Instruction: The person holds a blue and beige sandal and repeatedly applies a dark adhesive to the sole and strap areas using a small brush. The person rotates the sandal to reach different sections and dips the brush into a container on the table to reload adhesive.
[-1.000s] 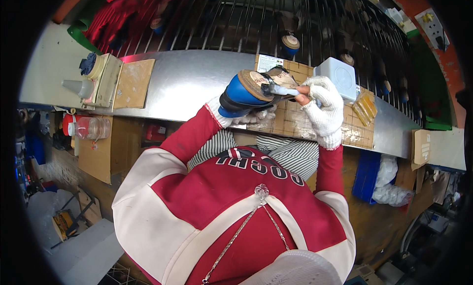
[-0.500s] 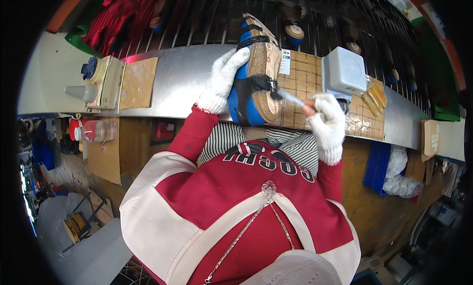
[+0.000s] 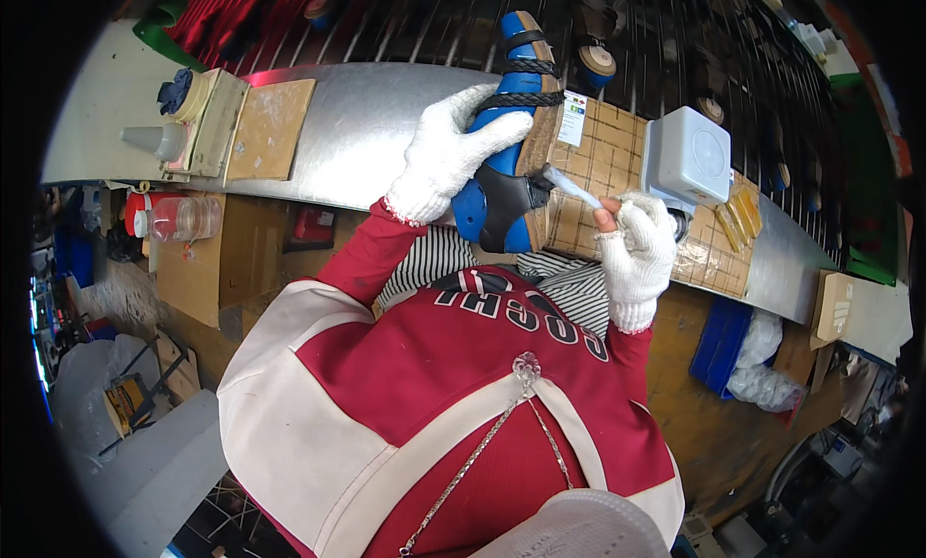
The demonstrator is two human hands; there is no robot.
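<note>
My left hand [image 3: 444, 158], in a white knitted glove, is closed around an unfinished sandal [image 3: 508, 209] on a blue shoe last [image 3: 470, 211]. Black straps, some braided, cross the last, and the brown sole edge faces right. The toe end points away from me, over the far edge of the bench. In my gloved right hand [image 3: 637, 264] is a thin brush [image 3: 579, 189] with a pale handle, pinched between bare-tipped thumb and finger. Its dark tip meets the sandal where a black strap reaches the sole edge; whether it presses there is hard to tell.
A white-grey box-shaped container [image 3: 690, 156] stands on the cardboard-covered bench [image 3: 603, 143], beside a yellowish block [image 3: 738, 220]. Beyond runs a roller conveyor [image 3: 434, 27] carrying other shoes on lasts. At left are a wooden board [image 3: 270, 129] and a pale cone-shaped piece [image 3: 159, 140].
My left hand has turned the sandal, so more of the blue last and braided straps show and less of the sole's underside. The brush stays at the strap end near the sole edge.
</note>
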